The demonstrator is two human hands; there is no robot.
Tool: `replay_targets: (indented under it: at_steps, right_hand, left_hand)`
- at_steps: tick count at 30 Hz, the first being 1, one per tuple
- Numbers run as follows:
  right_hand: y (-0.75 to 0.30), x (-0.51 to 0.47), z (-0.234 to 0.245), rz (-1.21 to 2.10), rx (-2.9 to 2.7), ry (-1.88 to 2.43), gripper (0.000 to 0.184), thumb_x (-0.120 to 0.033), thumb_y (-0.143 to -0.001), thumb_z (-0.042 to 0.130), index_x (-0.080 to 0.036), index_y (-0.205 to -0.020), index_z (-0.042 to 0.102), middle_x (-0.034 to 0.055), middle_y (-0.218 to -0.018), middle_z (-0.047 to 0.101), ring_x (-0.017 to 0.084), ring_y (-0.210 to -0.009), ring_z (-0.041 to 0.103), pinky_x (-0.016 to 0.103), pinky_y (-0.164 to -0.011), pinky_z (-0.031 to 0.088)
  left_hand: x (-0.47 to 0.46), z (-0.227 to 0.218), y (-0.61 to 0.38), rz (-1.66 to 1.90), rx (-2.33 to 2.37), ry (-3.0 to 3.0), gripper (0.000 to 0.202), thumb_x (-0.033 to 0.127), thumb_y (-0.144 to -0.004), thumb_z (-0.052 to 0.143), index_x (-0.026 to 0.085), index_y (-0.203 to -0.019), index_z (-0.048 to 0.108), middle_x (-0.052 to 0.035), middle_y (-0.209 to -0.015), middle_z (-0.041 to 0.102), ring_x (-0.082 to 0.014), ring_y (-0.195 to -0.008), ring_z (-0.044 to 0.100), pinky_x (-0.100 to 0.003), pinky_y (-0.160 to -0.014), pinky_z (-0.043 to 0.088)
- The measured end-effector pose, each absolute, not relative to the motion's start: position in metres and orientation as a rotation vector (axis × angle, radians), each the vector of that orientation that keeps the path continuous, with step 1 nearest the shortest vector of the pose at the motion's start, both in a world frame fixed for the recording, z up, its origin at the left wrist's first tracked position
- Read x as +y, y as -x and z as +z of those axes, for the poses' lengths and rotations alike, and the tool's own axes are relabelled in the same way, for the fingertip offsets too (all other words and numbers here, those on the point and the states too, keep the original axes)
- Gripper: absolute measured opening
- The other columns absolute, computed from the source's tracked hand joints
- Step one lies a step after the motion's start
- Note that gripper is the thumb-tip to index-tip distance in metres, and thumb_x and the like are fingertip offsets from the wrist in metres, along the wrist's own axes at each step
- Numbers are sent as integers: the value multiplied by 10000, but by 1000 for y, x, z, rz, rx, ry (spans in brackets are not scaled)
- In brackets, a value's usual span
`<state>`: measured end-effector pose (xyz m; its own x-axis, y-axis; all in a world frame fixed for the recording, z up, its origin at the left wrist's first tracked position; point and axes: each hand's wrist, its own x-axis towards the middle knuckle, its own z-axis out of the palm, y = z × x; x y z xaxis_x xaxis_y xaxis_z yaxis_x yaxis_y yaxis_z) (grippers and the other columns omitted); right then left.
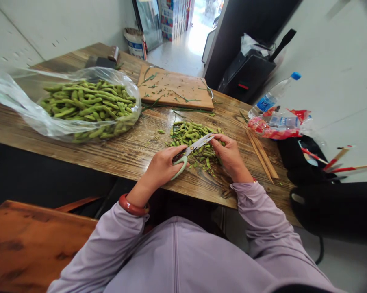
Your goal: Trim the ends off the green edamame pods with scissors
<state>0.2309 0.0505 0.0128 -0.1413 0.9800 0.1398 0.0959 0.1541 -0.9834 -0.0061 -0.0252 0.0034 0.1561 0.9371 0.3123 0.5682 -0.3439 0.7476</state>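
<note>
My left hand (165, 165) is closed around the handles of a pair of scissors (198, 143) with pale green grips. Their blades point right, over a pile of green edamame pods (186, 132) on the wooden table. At the blade tips, my right hand (230, 156) pinches an edamame pod, mostly hidden by the fingers. Small cut green bits lie around the pile. Farther left, a clear plastic bag (136, 112) lies open, full of edamame pods (92, 101).
Behind the pile is a wooden cutting board (174, 87) with green scraps. A cleaver (113, 53) lies at the back left. On the right are wooden chopsticks (261, 156), a water bottle (267, 99) and a red-and-clear plastic wrapper (274, 126). A wooden stool (40, 248) stands lower left.
</note>
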Motion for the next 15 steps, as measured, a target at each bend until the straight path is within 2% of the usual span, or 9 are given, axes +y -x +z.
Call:
replay_targets:
  at_steps: [4, 9, 15]
  right_hand:
    - [-229, 48, 14, 1152, -1486, 1096, 390, -549, -759, 799, -205, -939, 772, 6, -710, 636, 149, -698, 578, 257, -574, 433]
    - [-227, 44, 17, 1180, -1520, 1091, 356, -541, -763, 802, -212, -895, 769, -1, -696, 602, 141, -679, 543, 257, -565, 411]
    - [-226, 42, 16, 1264, -1476, 1080, 386, -563, -750, 810, -206, -887, 757, -33, -630, 508, 90, -565, 394, 231, -483, 280]
  left_hand:
    - [-25, 4, 6, 1059, 1416, -1985, 522, 334, -809, 725, 194, -1311, 689, -96, -1189, 764, -240, -1020, 721, -342, -936, 562]
    - [-26, 4, 6, 1045, 1416, -1982, 528, 358, -812, 728, 200, -1314, 686, -96, -1188, 761, -243, -1019, 718, -352, -933, 561]
    - [-25, 3, 6, 1042, 1408, -1997, 548, 370, -819, 728, 195, -1336, 671, -104, -1185, 757, -251, -1018, 716, -365, -927, 564]
